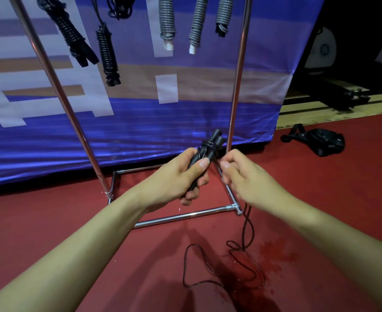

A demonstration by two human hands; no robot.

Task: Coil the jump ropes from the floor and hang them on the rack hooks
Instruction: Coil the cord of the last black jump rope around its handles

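Note:
My left hand point(183, 174) grips the two black handles point(210, 145) of a jump rope, held together and pointing up and away. My right hand point(244, 174) is beside them with fingers curled, pinching the thin black cord. That cord point(246, 230) drops from under my right hand and lies in loose loops on the red floor. Several coiled ropes hang at the top of the chrome rack point(237, 73): black ones point(107, 52) on the left, grey ones point(167, 19) on the right.
The rack's chrome base bars point(185, 216) lie on the red floor below my hands. A blue and white banner point(140, 122) hangs behind the rack. A black bag with straps point(320, 141) lies on the floor at right. A dark wet stain marks the floor near the cord.

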